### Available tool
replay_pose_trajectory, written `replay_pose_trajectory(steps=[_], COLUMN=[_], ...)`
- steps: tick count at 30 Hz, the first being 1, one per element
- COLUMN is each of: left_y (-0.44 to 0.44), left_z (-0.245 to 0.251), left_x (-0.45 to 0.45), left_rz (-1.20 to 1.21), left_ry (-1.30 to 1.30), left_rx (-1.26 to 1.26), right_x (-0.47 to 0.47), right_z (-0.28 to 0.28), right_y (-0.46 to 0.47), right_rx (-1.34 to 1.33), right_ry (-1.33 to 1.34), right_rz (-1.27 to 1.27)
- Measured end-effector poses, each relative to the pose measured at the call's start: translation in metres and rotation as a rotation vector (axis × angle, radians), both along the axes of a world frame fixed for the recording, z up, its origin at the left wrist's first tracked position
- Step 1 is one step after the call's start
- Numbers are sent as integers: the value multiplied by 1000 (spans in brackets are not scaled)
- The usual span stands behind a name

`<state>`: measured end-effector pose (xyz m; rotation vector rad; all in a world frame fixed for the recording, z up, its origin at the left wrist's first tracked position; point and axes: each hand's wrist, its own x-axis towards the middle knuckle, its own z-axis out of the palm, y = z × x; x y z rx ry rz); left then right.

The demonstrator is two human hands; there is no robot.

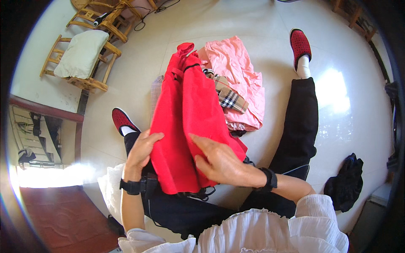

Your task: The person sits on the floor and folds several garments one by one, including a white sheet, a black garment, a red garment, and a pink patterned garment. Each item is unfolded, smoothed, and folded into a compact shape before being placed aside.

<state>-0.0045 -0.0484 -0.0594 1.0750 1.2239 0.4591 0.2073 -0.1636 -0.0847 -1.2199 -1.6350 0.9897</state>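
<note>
A bright red garment [201,98] hangs in long folds between my knees, its lower edge towards my lap. My left hand [140,153] grips its left edge, thumb in front and the other fingers hidden behind the cloth. Across the right fold lies my right hand [221,161], index finger stretched out and thumb apart; its remaining fingers are hidden, so its hold is unclear. Beyond the red cloth, a crumpled pink garment [245,72] rests on the floor. Beige checked cloth [233,99] overlaps it, and a pale plaid fabric [156,91] shows at the left.
Wooden chairs stand at the upper left, one bearing a white cushion [84,53]. A black cloth item [345,183] lies on the tiled floor [272,19] at the right. My legs spread either side in red slippers [300,46]. A reddish-brown door panel [63,218] is at lower left.
</note>
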Motion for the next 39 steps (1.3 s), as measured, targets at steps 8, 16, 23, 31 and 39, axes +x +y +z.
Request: replay_pose_trajectory(steps=[8, 16, 23, 31, 39], left_y=[-5, 5, 16, -25, -7], left_z=[-26, -11, 14, -2, -52], left_x=[49, 44, 63, 142, 117], left_rz=[-175, -168, -223, -606, -384], left_ry=[90, 83, 11, 124, 223], left_rx=[86, 92, 140, 259, 737], right_x=[-21, 74, -12, 11, 25], right_z=[-9, -73, -142, -135, -196], right_y=[-18, 53, 13, -41, -93], right_rx=[21, -81, -442, -663, -714], right_ry=[25, 27, 849, 952, 563], right_rz=[88, -416, 16, 68, -9])
